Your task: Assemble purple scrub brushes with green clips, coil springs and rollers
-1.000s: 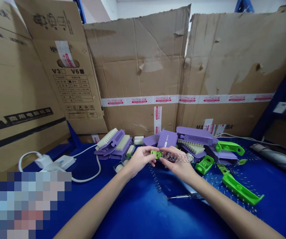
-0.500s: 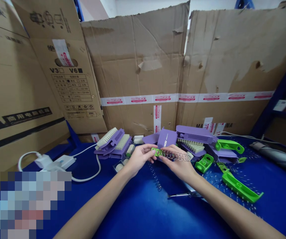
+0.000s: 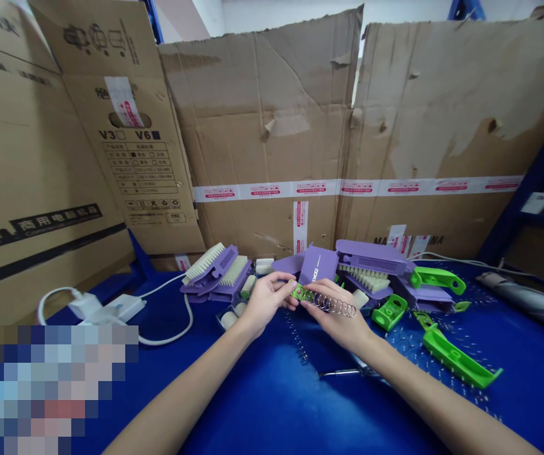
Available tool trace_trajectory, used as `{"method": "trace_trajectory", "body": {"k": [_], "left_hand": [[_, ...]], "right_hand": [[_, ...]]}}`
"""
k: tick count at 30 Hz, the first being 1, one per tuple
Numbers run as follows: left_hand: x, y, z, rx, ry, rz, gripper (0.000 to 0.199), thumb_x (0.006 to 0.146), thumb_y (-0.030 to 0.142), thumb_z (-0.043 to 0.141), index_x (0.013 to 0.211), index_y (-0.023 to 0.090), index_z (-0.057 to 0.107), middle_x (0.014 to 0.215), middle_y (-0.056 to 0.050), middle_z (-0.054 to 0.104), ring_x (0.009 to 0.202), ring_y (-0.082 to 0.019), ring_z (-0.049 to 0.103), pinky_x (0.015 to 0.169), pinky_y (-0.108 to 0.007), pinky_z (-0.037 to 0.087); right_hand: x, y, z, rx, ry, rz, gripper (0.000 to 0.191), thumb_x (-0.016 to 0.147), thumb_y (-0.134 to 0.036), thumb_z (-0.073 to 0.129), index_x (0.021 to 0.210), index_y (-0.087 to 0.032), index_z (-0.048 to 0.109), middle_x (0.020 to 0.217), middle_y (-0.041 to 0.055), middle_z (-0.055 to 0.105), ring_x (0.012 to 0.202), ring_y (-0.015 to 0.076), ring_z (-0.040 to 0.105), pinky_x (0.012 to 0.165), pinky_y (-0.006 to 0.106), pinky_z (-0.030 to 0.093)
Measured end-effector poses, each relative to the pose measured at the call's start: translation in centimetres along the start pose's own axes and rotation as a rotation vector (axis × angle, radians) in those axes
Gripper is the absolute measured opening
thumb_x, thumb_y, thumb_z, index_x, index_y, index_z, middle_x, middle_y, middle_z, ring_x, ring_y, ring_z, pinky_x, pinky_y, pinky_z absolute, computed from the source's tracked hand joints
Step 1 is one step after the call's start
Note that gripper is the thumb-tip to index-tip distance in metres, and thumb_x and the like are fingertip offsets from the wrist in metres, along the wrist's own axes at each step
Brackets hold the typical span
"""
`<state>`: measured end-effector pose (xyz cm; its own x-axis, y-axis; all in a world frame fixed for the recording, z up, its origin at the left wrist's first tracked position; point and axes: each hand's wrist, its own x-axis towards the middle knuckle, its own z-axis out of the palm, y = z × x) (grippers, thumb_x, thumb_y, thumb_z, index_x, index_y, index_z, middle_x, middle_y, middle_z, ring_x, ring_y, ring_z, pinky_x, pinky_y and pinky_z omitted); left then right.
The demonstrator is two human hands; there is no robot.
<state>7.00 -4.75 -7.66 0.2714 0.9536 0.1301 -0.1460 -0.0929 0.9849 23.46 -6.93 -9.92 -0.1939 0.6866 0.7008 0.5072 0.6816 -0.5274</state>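
Over the middle of the blue table, my left hand pinches the end of a small green plastic piece between thumb and fingers. My right hand is closed around the near part of a metal coil spring, whose coils lie over the green piece. The spring's free end slopes down to the right above the back of that hand. Fingers partly hide the green piece. Another loose spring lies on the table below the hands. A purple plastic part with white lettering stands just behind them.
Purple brush heads with cream bristles lie at back left, more purple parts at back right. Green handles and scattered springs are on the right. A metal-tipped tool lies in front. A power strip sits left; cardboard stands behind.
The spring has shifted left, so its coils cover more of the green piece. Its free end has tipped downward. Both hands stay in nearly the same place.
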Motion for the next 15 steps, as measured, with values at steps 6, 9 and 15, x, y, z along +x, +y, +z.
{"method": "trace_trajectory", "body": {"k": [6,9,15], "left_hand": [[-0.37,0.16,0.47,-0.039,-0.054,0.046,0.055,0.063,0.022,0.072,0.111,0.011,0.048,0.071,-0.001,0.063,0.064,-0.013,0.061,0.064,-0.028,0.052],[-0.38,0.05,0.40,0.042,-0.052,0.051,0.055,0.067,0.022,0.069,0.117,0.012,0.047,0.068,0.000,0.061,0.063,-0.012,0.060,0.062,-0.026,0.051],[-0.39,-0.10,0.46,0.099,-0.093,0.035,0.047,0.066,0.017,0.064,0.113,0.013,0.054,0.076,-0.002,0.061,0.070,-0.013,0.060,0.063,-0.026,0.052]], "right_hand": [[0.34,0.09,-0.22,0.020,0.051,0.045,0.016,0.079,-0.025,0.061,0.094,-0.021,0.065,0.082,0.0051,0.065,0.074,0.0182,0.062,0.069,0.031,0.051],[0.42,0.06,-0.24,0.025,0.043,0.066,0.018,0.078,-0.025,0.061,0.094,-0.020,0.066,0.084,0.0055,0.066,0.076,0.0187,0.063,0.070,0.032,0.051],[0.44,-0.08,-0.28,-0.008,-0.002,0.075,0.020,0.080,-0.027,0.060,0.097,-0.019,0.065,0.084,0.0057,0.066,0.079,0.0189,0.063,0.072,0.032,0.050]]}}
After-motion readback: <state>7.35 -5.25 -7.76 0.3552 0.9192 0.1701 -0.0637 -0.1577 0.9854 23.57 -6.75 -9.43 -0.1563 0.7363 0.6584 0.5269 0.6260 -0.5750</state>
